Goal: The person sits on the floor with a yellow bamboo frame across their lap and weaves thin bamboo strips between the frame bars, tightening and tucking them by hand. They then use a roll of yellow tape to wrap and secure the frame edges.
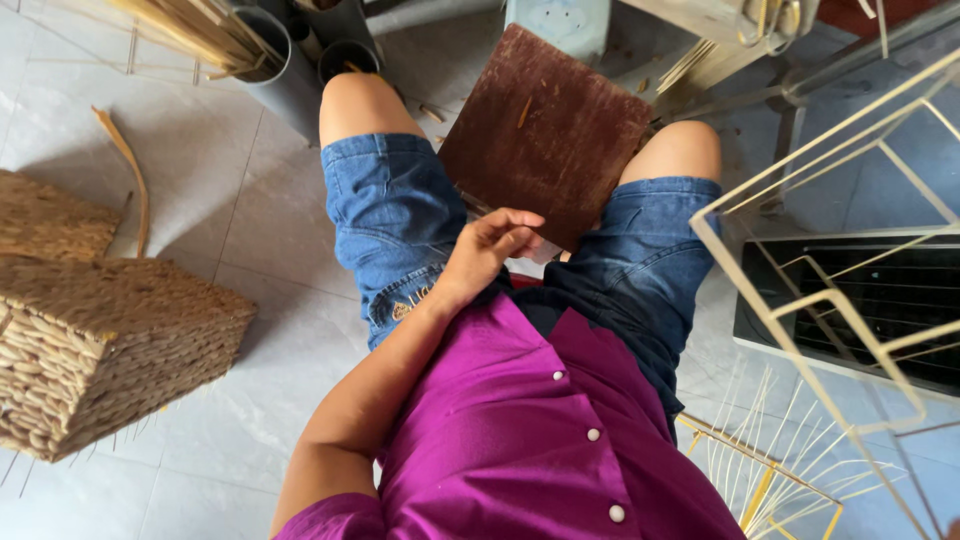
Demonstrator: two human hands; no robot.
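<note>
While the person sits with knees apart in denim shorts and a purple shirt, the left hand lies at the centre of the frame, fingers loosely curled and a little apart, its grip closed on nothing. Its fingertips reach the lower edge of a brown board, which rests tilted across the lap between the thighs, just above centre; whether they actually press on the board I cannot tell. The right hand is out of view.

At the left edge two woven baskets stand on the tiled floor, well apart from the legs. A curved strip of cane lies on the tiles above them. Grey tubes holding bundled reeds sit at the upper left, beside the knee. On the right side of the frame stand pale wire frames, and a yellow one with thin spokes fills the lower right.
</note>
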